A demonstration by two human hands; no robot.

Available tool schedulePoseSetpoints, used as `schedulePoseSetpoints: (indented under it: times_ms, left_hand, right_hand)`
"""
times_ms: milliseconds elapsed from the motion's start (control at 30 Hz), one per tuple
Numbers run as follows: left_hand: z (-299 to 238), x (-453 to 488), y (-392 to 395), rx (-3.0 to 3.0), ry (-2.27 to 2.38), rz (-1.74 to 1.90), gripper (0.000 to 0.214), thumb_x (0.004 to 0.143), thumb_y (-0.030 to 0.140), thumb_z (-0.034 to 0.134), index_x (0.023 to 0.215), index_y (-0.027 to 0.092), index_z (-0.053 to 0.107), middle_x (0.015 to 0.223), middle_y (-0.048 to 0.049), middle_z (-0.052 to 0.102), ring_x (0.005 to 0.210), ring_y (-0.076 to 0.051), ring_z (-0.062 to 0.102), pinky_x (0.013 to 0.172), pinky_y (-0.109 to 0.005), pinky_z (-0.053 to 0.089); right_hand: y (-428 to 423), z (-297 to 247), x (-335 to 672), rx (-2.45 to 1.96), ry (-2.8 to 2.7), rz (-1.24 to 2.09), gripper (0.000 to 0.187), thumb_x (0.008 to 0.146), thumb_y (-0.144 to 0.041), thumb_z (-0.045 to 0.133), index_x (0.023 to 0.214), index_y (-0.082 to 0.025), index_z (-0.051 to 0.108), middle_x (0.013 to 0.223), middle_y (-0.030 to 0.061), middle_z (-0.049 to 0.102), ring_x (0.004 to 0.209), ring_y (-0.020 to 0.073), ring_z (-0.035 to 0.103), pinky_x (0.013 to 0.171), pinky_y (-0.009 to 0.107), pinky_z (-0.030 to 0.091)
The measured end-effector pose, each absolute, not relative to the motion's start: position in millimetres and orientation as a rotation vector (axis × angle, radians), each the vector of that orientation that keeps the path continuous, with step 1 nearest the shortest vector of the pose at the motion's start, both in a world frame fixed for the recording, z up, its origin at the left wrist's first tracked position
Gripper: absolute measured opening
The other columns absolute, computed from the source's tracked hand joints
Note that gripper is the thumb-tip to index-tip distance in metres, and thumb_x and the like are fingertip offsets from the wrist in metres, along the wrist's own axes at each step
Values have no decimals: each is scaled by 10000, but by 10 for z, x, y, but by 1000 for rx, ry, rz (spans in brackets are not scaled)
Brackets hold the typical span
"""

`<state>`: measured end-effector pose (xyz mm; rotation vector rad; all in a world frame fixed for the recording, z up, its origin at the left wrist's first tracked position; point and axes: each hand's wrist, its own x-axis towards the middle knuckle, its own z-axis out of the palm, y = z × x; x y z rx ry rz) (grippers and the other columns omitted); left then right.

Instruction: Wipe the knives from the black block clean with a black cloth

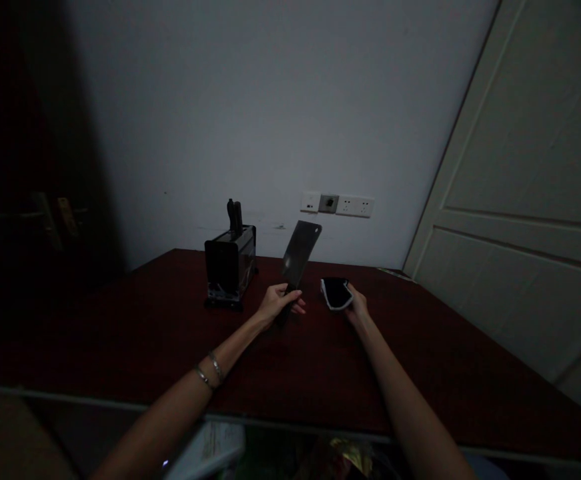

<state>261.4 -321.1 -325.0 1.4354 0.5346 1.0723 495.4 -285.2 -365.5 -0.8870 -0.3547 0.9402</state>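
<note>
My left hand [276,303] is closed round the dark handle of a cleaver [300,253], whose broad blade points up and away over the dark red table [145,327]. My right hand [356,305] grips a small black object with a white edge [335,293], lifted slightly or resting on the table; I cannot make out what it is. To the left of the cleaver stands a black knife block [230,270] with dark handles sticking out of its top. Two bracelets circle my left wrist.
A grey wall rises behind the table with a strip of wall sockets [337,205]. A pale panelled door [520,200] stands at the right. The left side is dark, with a door handle [45,217] faintly visible. Blurred items lie at the near edge below the table.
</note>
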Motion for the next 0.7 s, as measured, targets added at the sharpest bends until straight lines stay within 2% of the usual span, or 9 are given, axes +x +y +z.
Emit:
schedulePoseSetpoints:
  times_ms: [100, 200, 400, 533, 600, 700]
  left_hand:
    - [-3258, 2632, -3217, 1462, 626, 1119, 378, 657, 452, 662, 748, 114, 519, 694, -77, 649, 431, -132, 585, 382, -223, 453]
    - [-3297, 2652, -3189, 1498, 762, 1227, 374, 665, 481, 640, 693, 133, 510, 567, -14, 598, 329, -79, 480, 296, -183, 369]
    - [-3336, 2672, -3161, 1492, 884, 1373, 386, 654, 502, 629, 605, 163, 451, 425, 62, 450, 291, -61, 400, 275, -165, 291]
    - [-3311, 2644, -3178, 1411, 752, 1332, 370, 724, 520, 534, 742, 151, 511, 523, 45, 488, 349, -59, 427, 315, -167, 328]
    - [-3314, 2638, -3173, 1387, 698, 1274, 355, 718, 501, 545, 793, 157, 500, 577, 41, 501, 380, -56, 442, 337, -163, 349]
    - [-3341, 2656, -3155, 1403, 668, 1203, 354, 693, 488, 580, 771, 169, 447, 610, 42, 505, 407, -54, 457, 370, -166, 384]
  right_hand:
    - [-2854, -3660, 4955, -871, -357, 950, 136, 638, -238, 701, 653, -127, 624, 521, -7, 654, 454, 127, 594, 467, 232, 515]
    - [-2858, -3660, 4956, -864, -361, 955, 145, 627, -240, 710, 655, -128, 622, 525, -5, 656, 457, 132, 597, 464, 235, 514]
    - [-2854, -3641, 4943, -853, -356, 975, 141, 623, -225, 714, 632, -132, 609, 512, -9, 648, 447, 130, 592, 462, 235, 515]
    - [-2836, -3655, 4948, -835, -347, 974, 116, 634, -210, 698, 630, -136, 609, 504, -14, 645, 434, 128, 584, 451, 233, 511]
    - [-2829, -3670, 4960, -813, -361, 976, 104, 643, -205, 689, 635, -141, 608, 511, -15, 648, 439, 128, 587, 460, 234, 514]
    - [-2835, -3669, 4974, -749, -427, 992, 91, 672, -213, 663, 644, -148, 606, 533, -5, 658, 480, 145, 610, 513, 266, 533]
